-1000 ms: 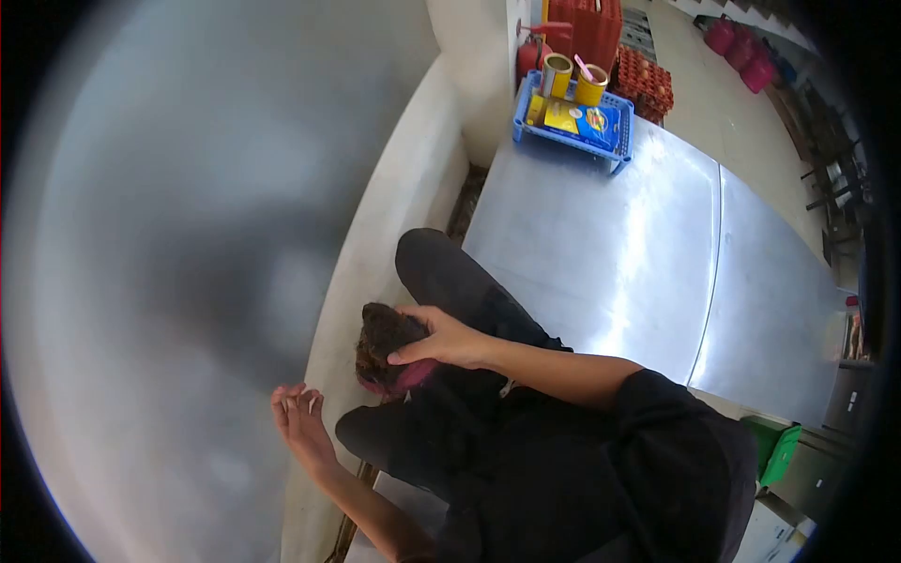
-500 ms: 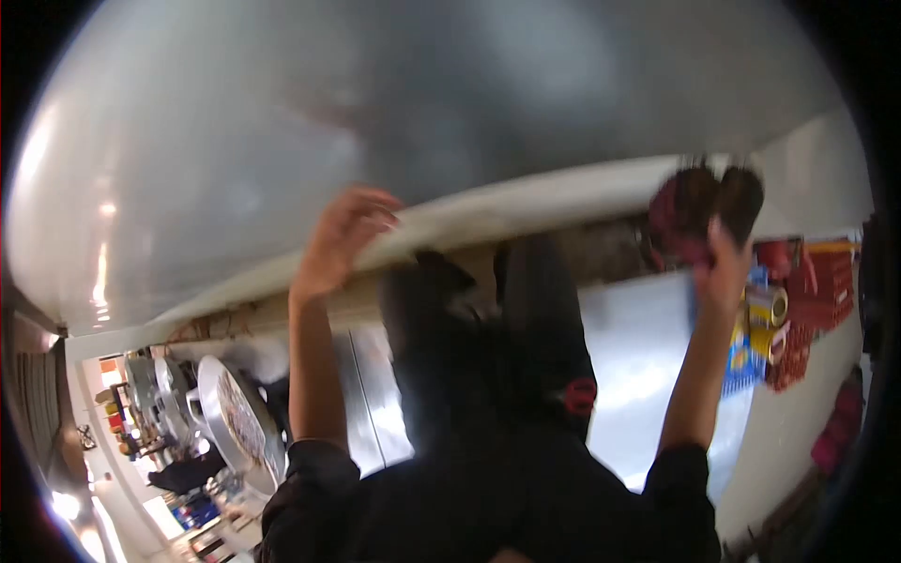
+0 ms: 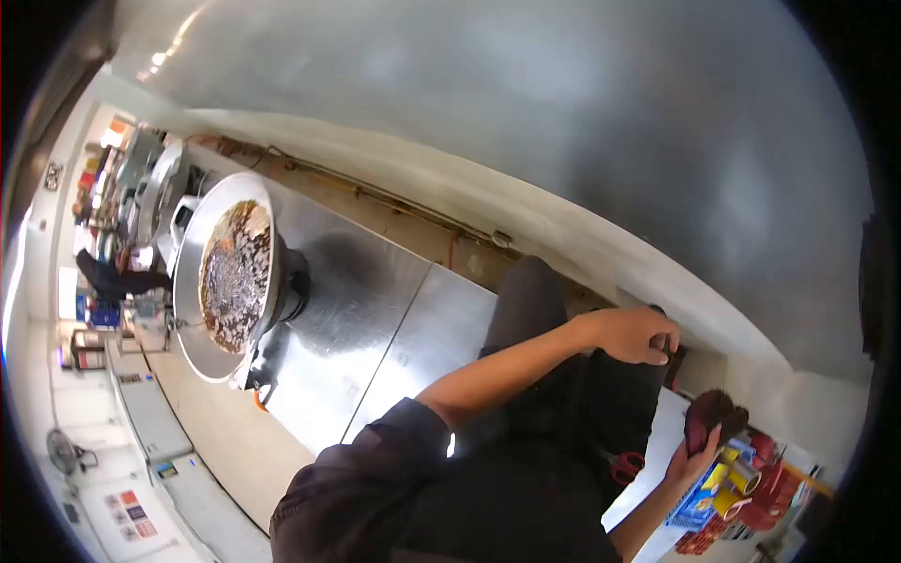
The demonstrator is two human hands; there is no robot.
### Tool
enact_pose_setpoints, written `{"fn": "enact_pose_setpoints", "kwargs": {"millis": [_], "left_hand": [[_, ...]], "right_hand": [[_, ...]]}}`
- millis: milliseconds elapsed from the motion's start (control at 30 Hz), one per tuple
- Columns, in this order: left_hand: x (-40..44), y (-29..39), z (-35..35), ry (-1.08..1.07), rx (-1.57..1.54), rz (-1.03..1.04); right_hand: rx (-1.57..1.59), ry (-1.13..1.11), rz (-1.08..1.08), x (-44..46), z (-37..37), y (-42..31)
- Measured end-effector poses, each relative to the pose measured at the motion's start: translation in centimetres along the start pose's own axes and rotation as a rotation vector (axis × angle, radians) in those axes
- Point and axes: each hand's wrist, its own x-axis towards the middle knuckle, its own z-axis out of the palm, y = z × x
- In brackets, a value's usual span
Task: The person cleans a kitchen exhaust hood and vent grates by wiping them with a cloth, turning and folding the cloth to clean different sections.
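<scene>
My right hand [image 3: 693, 462] is closed around a dark maroon, rough-edged bundle [image 3: 710, 420]; its exact kind is unclear. That hand is low at the right, beside a blue basket [image 3: 690, 507] and some yellow rolls [image 3: 735, 483]. My left hand [image 3: 633, 335] reaches across my body above my dark-trousered leg. Its fingers are loosely bent, with a gap to the thumb, and nothing shows in them. Red-handled scissors [image 3: 627, 466] hang at my waist.
A large grey metal surface [image 3: 526, 103] curves close across the top. To the left, a wide pan [image 3: 192, 314] with brown bubbling contents stands on a steel counter [image 3: 366, 281]. A pipe [image 3: 404, 211] runs along the wall. Red baskets [image 3: 765, 507] lie at the right.
My view has swung, bringing the pan and counter further into sight. My left hand has crossed to the right; my right hand, still holding the maroon bundle, appears lower.
</scene>
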Motion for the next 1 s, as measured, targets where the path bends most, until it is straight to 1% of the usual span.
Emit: {"fn": "enact_pose_setpoints", "kwargs": {"millis": [33, 67, 100, 167, 233, 267, 300, 367, 400, 433, 467, 500, 533, 567, 600, 667, 700, 733, 767, 800, 833, 867, 900, 933, 967, 1000], "left_hand": [[-1.5, -1.3, 0.0, 0.045, -0.095, -0.023], [-2.8, -2.2, -0.7, 0.109, -0.182, -0.042], [-4.0, -2.9, -0.9, 0.189, -0.2, -0.022], [-4.9, -4.4, -0.9, 0.339, -0.223, 0.017], [-5.3, -4.6, -1.3, 0.396, -0.333, 0.031], [-4.9, -5.0, -1.2, 0.441, -0.306, 0.009], [-4.3, -5.4, -1.1, 0.48, -0.306, 0.007], [-2.9, -6.0, -0.8, 0.531, -0.305, -0.001], [-2.7, -4.8, -1.0, 0.548, -0.326, -0.043], [-1.4, -5.4, -0.5, 0.58, -0.314, -0.018], [0.4, -6.7, 0.8, 0.605, -0.303, 0.006], [1.9, -7.2, 1.3, 0.624, -0.286, 0.032], [3.3, -7.9, 2.1, 0.605, -0.287, -0.024], [4.2, -7.8, 3.0, 0.59, -0.289, -0.077], [5.0, -7.9, 4.1, 0.577, -0.292, -0.13], [5.9, -10.9, 7.2, 0.679, -0.185, -0.072], [6.3, -11.9, 8.8, 0.704, -0.307, -0.174], [6.3, -11.6, 10.3, 0.726, -0.437, -0.274], [6.9, -10.6, 11.2, 0.764, -0.265, -0.254], [8.1, -9.7, 11.8, 0.642, -0.309, -0.352], [10.0, -9.4, 12.7, 0.712, -0.181, -0.136], [12.1, -8.2, 12.6, 0.617, -0.232, -0.177], [14.2, -7.3, 12.4, 0.52, -0.149, -0.173], [16.5, -10.8, 12.7, 0.422, -0.04, -0.16], [18.4, -9.6, 11.8, 0.256, -0.095, -0.095], [20.4, -8.0, 11.1, 0.087, -0.157, -0.039]], "right_hand": [[0.118, 0.009, 0.074, 0.1, 0.6, 0.2], [0.127, 0.037, 0.107, -1.2, 3.2, -1.4], [0.127, 0.057, 0.146, -2.5, 5.3, -2.8], [0.11, -0.12, 0.018, 4.9, 1.3, 0.5], [0.103, -0.141, 0.061, 4.0, 6.9, -2.4], [-0.278, -0.295, -0.243, 3.2, 8.5, -2.3], [-0.65, -0.411, -0.566, 7.6, 7.4, -1.1], [-0.723, -0.492, -0.673, 10.7, 6.7, 0.2], [-0.479, -0.533, -0.418, 7.5, 8.6, -1.6], [-0.163, -0.515, -0.157, 3.7, 11.0, -3.8], [0.116, -0.431, 0.062, -0.1, 13.4, -6.0], [0.038, -0.516, -0.087, 3.0, 11.0, -4.8], [-0.028, -0.586, -0.241, 6.1, 8.5, -3.6], [-0.104, -0.659, -0.4, 6.3, 9.2, -5.1], [-0.09, -0.507, 0.014, 7.6, 9.6, -8.3], [-0.017, -0.787, -0.042, 14.4, 8.9, -8.8], [0.015, -0.917, -0.072, 17.4, 7.9, -9.2], [-0.092, -0.777, 0.036, 16.4, 9.9, -11.3], [-0.19, -0.613, 0.127, 14.8, 11.1, -14.1], [-0.429, -0.613, 0.118, 15.7, 9.8, -14.8], [-0.551, -0.592, 0.093, 15.0, 9.3, -15.6], [-0.674, -0.571, 0.072, 14.4, 9.0, -16.4], [-0.718, -0.552, 0.044, 13.1, 9.2, -17.2], [-0.48, -0.711, 0.0, 14.1, 8.0, -16.0], [-0.277, -0.882, -0.082, 14.5, 6.7, -13.8], [-0.125, -0.785, -0.11, 13.2, 6.1, -13.5]]}}
